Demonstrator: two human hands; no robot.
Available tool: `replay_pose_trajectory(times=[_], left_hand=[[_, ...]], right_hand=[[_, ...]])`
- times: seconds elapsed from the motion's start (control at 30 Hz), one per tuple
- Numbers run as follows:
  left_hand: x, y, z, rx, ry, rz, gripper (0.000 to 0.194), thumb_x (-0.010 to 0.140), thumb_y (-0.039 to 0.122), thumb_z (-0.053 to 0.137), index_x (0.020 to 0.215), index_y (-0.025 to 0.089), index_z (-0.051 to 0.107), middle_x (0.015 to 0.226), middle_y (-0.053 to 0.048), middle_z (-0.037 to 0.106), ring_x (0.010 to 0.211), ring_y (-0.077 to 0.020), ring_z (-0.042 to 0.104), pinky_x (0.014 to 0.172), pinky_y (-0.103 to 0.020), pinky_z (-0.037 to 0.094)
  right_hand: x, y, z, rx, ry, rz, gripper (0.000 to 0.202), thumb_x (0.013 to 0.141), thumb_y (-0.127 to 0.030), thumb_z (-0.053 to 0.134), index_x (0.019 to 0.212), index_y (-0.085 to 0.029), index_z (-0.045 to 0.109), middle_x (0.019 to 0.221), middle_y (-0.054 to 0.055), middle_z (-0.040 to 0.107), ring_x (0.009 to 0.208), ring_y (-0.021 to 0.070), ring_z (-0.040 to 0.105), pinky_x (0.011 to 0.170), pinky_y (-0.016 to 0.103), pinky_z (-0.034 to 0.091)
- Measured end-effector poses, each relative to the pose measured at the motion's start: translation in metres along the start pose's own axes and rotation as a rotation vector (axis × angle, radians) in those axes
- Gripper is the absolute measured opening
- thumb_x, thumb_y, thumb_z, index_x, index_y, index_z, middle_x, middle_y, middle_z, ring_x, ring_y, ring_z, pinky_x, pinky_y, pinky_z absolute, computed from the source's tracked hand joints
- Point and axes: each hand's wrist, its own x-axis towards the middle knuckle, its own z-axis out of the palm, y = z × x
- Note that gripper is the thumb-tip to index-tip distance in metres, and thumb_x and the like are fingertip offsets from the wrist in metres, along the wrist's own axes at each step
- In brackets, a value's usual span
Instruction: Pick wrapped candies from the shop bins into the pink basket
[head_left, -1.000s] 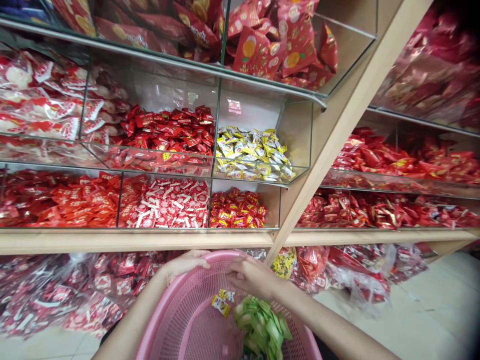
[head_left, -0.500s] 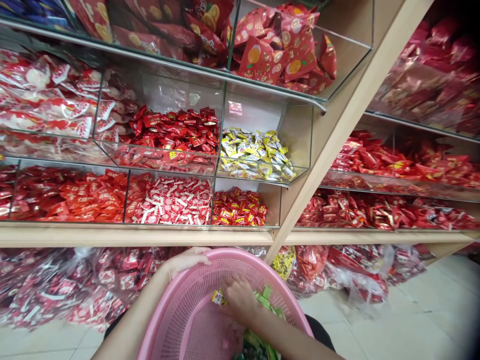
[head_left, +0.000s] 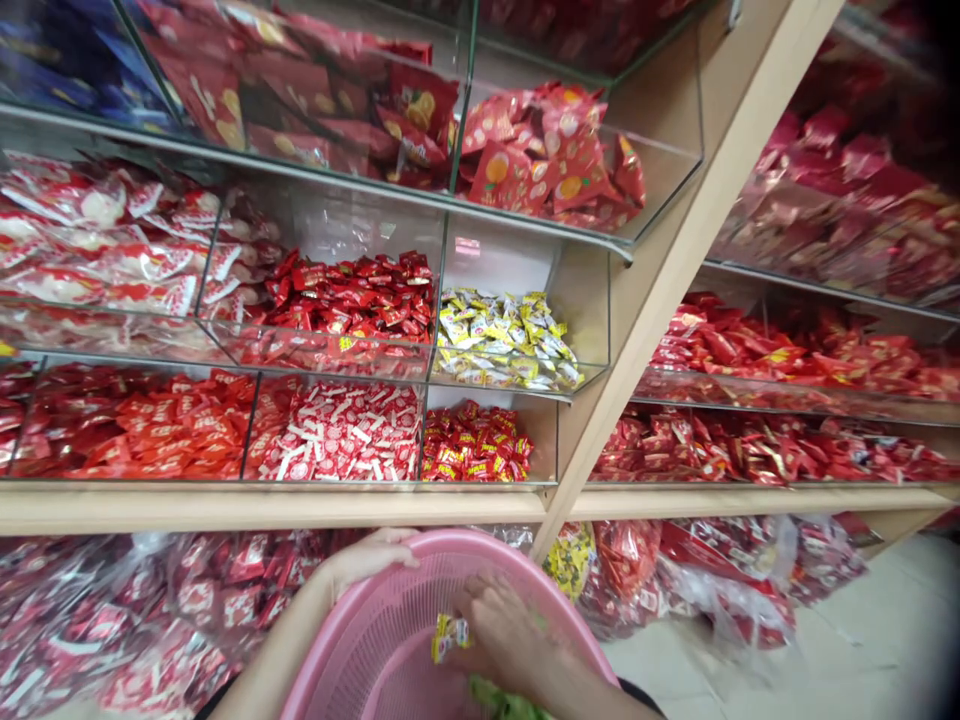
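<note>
A pink plastic basket (head_left: 330, 640) with perforated walls is at the bottom centre. My left hand (head_left: 369, 560) grips its upper left rim. Inside the basket is my right hand (head_left: 491, 625), blurred, with its fingers bent. A yellow and white wrapped candy (head_left: 450, 637) shows at the fingertips; whether the fingers pinch it is unclear. Green wrapped pieces (head_left: 506, 700) lie below my right wrist, partly covered by the forearm.
Glass-fronted shelf bins hold red candies (head_left: 352, 300), yellow and white candies (head_left: 506, 335) and red-white candies (head_left: 345, 425). A wooden ledge (head_left: 285, 507) runs above the basket. Under it are clear bags of candy (head_left: 720, 590).
The shelves and basket sit lower in the view. My right hand has shifted within the basket, covering more of the green pieces. My left hand remains on the rim.
</note>
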Motion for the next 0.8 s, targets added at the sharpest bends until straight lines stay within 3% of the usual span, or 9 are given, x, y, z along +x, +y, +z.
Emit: replay_pose_trajectory(times=[0.07,0.13,0.23,0.3,0.37,0.47,0.53,0.7,0.8], left_hand=[[0.001,0.000,-0.001,0.017,-0.001,0.026,0.036,0.057,0.019,0.065,0.092,0.014,0.069,0.070,0.001,0.068,0.064,-0.0147,0.059,0.062,-0.024,0.046],[0.000,0.000,-0.002,0.010,-0.015,0.049,0.034,0.056,0.019,0.065,0.090,0.015,0.069,0.070,0.001,0.068,0.067,-0.0159,0.060,0.065,-0.024,0.046],[-0.003,0.001,0.000,-0.030,-0.009,0.025,0.033,0.055,0.021,0.065,0.088,0.015,0.069,0.069,0.001,0.068,0.065,-0.0160,0.060,0.062,-0.023,0.045],[-0.005,0.003,0.002,-0.058,0.001,0.013,0.033,0.055,0.021,0.065,0.087,0.016,0.069,0.069,0.001,0.069,0.062,-0.0145,0.060,0.058,-0.021,0.044],[-0.006,0.003,0.004,-0.075,0.002,0.017,0.032,0.055,0.019,0.065,0.086,0.016,0.069,0.069,0.001,0.069,0.060,-0.0131,0.059,0.057,-0.020,0.044],[-0.003,0.000,0.003,-0.086,0.007,0.013,0.030,0.054,0.018,0.064,0.084,0.016,0.069,0.066,0.002,0.068,0.056,-0.0119,0.058,0.055,-0.019,0.044],[0.001,-0.003,0.001,-0.072,0.009,0.021,0.031,0.053,0.018,0.063,0.083,0.016,0.069,0.064,0.002,0.067,0.054,-0.0118,0.057,0.053,-0.020,0.044],[0.006,-0.009,-0.006,-0.038,-0.001,0.066,0.031,0.052,0.018,0.061,0.082,0.015,0.070,0.069,0.000,0.068,0.058,-0.0126,0.057,0.055,-0.021,0.046],[0.003,-0.007,-0.006,-0.044,0.011,0.038,0.032,0.053,0.020,0.062,0.084,0.015,0.069,0.068,0.001,0.068,0.056,-0.0126,0.057,0.052,-0.020,0.045]], right_hand=[[-0.001,-0.009,-0.044,0.034,0.099,-0.067,0.026,0.078,-0.042,0.063,0.093,-0.020,0.061,0.098,0.006,0.063,0.092,0.0219,0.055,0.085,0.033,0.042],[-0.001,-0.019,-0.101,0.044,0.256,-0.184,0.020,0.086,-0.038,0.053,0.091,-0.020,0.060,0.088,0.004,0.062,0.086,0.0188,0.054,0.081,0.030,0.040],[0.006,-0.025,-0.190,0.041,0.544,-0.238,0.020,0.089,-0.034,0.047,0.090,-0.019,0.061,0.081,0.004,0.062,0.081,0.0164,0.052,0.073,0.028,0.039],[0.018,-0.018,-0.240,0.007,0.676,-0.164,0.019,0.087,-0.032,0.047,0.087,-0.019,0.061,0.077,0.003,0.061,0.077,0.0154,0.052,0.072,0.027,0.038],[0.037,-0.007,-0.276,-0.047,0.752,-0.005,0.018,0.083,-0.031,0.049,0.083,-0.018,0.062,0.076,0.004,0.062,0.076,0.0161,0.054,0.070,0.028,0.038],[0.067,0.006,-0.304,-0.098,0.766,0.304,0.022,0.079,-0.035,0.053,0.089,-0.017,0.061,0.083,0.008,0.065,0.081,0.0209,0.058,0.068,0.030,0.039],[0.084,0.007,-0.312,-0.118,0.720,0.414,0.029,0.077,-0.038,0.055,0.095,-0.016,0.061,0.093,0.012,0.065,0.089,0.0241,0.059,0.070,0.031,0.041],[0.106,-0.005,-0.314,-0.109,0.607,0.431,0.050,0.070,-0.052,0.062,0.104,-0.015,0.058,0.105,0.014,0.063,0.099,0.0267,0.058,0.077,0.034,0.045],[0.110,-0.003,-0.314,-0.104,0.568,0.424,0.054,0.065,-0.047,0.068,0.107,-0.015,0.058,0.108,0.014,0.063,0.100,0.0261,0.058,0.079,0.033,0.046]])
